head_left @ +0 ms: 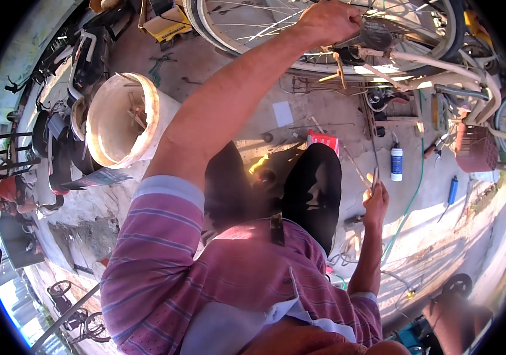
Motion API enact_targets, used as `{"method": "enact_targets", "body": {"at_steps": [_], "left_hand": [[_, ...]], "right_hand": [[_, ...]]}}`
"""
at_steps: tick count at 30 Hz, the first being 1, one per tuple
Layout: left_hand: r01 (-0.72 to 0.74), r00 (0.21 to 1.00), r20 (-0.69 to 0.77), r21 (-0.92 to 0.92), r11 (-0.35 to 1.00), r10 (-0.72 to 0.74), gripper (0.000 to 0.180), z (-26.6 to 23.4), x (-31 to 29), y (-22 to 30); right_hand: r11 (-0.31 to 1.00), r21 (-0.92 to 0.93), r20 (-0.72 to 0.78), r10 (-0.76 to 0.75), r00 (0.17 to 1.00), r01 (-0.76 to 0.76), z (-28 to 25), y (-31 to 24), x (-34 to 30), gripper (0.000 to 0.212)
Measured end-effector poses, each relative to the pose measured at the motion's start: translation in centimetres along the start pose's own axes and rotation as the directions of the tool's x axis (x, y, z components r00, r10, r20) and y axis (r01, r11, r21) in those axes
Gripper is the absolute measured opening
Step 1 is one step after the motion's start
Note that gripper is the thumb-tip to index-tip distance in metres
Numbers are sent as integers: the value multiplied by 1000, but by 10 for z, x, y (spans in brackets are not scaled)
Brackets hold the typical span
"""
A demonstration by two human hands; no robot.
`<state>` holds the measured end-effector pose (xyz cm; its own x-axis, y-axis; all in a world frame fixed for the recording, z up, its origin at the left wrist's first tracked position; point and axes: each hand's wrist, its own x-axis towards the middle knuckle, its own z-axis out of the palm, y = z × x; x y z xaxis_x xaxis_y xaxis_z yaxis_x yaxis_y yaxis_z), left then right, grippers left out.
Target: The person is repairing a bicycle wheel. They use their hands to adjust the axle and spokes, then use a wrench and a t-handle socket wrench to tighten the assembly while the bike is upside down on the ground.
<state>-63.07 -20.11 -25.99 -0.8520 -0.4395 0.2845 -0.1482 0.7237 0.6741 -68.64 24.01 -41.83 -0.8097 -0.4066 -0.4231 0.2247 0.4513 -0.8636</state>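
Observation:
A bicycle wheel (223, 32) with spokes and a pale rim lies at the top, among the tubes of a light-coloured bicycle frame (442, 62). My left hand (331, 22) reaches far forward over the spokes with its fingers curled closed; what they grip, if anything, is hidden. Just right of it sits a dark rounded part (377, 35). Nearer my right knee, my right hand (375, 202) is closed around a long thin metal rod (375, 157) that points away from me. A second thin stick (354, 164) runs slantwise beside that hand.
A large whitish bucket (149, 121) with scraps inside stands to my left. On the floor at right are a white-and-blue bottle (396, 163), a green hose (414, 198) and a blue-handled tool (453, 190). A red packet (324, 141) lies beyond my knees; a reddish-brown basket (476, 148) stands far right.

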Motion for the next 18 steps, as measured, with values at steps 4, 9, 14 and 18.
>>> {"method": "enact_targets", "body": {"at_steps": [4,9,14,18], "left_hand": [[-21,985,157,-323,946,76,31,12,35,-64],[6,990,39,-973,233,138,41,22,4,-67],[-21,1000,2,-28,999,21,34,-19,-29,9],[82,992,121,-493,866,-25,55,-38,-55,22]], "right_hand": [[999,2,97,-36,995,36,3,-23,21,38],[941,-226,158,-220,963,252,30,-28,64,35],[663,-479,383,-432,817,575,86,-47,94,40],[626,-576,446,-298,844,525,123,-28,134,40]]}}
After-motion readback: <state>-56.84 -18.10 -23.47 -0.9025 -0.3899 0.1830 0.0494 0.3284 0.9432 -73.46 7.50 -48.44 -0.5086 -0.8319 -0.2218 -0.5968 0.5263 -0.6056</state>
